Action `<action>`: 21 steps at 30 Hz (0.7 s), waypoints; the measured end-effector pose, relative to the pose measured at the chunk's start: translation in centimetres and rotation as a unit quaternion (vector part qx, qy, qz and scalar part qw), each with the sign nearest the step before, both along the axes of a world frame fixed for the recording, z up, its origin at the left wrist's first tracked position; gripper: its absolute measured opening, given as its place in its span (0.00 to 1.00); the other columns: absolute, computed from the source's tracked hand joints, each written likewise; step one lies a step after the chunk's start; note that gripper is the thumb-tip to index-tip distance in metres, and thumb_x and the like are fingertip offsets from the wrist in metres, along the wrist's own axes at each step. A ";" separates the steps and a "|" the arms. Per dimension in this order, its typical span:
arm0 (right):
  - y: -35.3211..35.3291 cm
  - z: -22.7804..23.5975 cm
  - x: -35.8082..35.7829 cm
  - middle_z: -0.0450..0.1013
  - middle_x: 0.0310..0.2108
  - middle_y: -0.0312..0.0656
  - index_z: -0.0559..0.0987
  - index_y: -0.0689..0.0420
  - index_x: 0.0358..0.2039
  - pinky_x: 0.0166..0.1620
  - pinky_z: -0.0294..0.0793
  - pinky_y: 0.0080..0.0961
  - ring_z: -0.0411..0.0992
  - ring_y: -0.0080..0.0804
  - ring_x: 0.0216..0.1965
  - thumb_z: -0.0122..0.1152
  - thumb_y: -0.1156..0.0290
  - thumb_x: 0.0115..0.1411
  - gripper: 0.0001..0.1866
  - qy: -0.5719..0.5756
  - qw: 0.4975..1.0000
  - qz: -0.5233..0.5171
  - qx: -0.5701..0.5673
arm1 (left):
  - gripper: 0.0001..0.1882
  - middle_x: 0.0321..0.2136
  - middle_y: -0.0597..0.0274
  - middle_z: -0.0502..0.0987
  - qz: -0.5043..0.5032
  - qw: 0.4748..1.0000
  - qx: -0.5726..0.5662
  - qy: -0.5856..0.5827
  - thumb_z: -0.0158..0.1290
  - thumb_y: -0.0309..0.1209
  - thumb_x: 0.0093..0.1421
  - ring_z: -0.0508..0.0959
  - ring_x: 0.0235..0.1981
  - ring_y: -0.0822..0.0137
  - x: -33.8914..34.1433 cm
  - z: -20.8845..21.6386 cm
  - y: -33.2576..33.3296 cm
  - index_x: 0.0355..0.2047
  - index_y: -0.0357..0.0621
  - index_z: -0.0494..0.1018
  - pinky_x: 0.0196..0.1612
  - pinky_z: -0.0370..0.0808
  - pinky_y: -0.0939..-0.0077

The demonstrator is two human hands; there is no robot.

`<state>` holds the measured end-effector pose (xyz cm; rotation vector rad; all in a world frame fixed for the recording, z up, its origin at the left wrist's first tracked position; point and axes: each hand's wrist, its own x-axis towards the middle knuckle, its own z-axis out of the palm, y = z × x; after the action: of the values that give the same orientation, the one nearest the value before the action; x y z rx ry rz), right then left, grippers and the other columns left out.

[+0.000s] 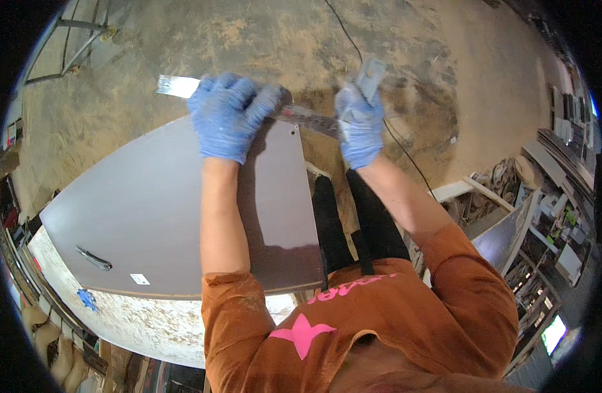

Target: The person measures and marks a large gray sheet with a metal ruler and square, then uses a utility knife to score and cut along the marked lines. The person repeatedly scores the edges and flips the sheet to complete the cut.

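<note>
**Two Blue Gloves on a Metal Ruler**

A person in an orange shirt leans over a big brown board [163, 209]. The board lies flat on a speckled white surface [144, 321].

Both hands wear blue gloves. The left hand [230, 114] sits at about 11 o'clock in the picture. It presses down on a long metal ruler [176, 86] at the far edge of the board. Its fingers are bent over the ruler and hold it in place. One shiny end of the ruler sticks out past the glove, toward 9 o'clock.

The right hand [358, 118] is at about 1 o'clock, just past the corner of the board. Its fingers are closed tight around the other end of the ruler.

A small dark handle [94, 258] sits on the board near 8 o'clock. A white sticker [140, 279] is just beside it. The floor [248, 39] beyond the board is dusty and brown. A thin black cord [353, 39] runs across it.
</note>
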<state>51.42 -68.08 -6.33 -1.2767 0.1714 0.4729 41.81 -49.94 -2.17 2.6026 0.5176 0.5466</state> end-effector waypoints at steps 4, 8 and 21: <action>3.2 0.0 -3.9 0.68 0.26 0.32 0.70 0.55 0.39 0.30 0.69 0.21 0.67 0.20 0.26 0.64 0.69 0.55 0.14 0.027 0.997 -0.044 0.064 | 0.19 0.18 0.60 0.71 0.045 0.998 0.015 0.042 0.63 0.46 0.48 0.70 0.22 0.56 0.0 -0.2 0.3 0.14 0.47 0.73 0.28 0.67 0.63; 0.9 0.3 -3.3 0.69 0.28 0.34 0.70 0.57 0.43 0.30 0.69 0.20 0.69 0.22 0.29 0.63 0.69 0.57 0.16 -0.011 0.999 -0.023 0.033 | 0.15 0.23 0.63 0.75 0.006 1.000 -0.017 -0.004 0.63 0.47 0.47 0.75 0.28 0.58 -1.1 0.1 -1.4 0.19 0.49 0.78 0.36 0.71 0.64; -0.9 0.7 -6.6 0.67 0.30 0.33 0.69 0.57 0.45 0.32 0.69 0.18 0.67 0.19 0.30 0.64 0.66 0.57 0.19 0.010 0.999 -0.022 0.041 | 0.14 0.22 0.64 0.74 -0.060 0.997 0.051 -0.022 0.60 0.46 0.48 0.73 0.28 0.57 -2.6 -0.4 -2.6 0.19 0.50 0.77 0.34 0.70 0.62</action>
<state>44.82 -68.98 -5.60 -1.1863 0.1961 0.4505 39.19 -52.56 -2.60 2.6900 0.3239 0.6029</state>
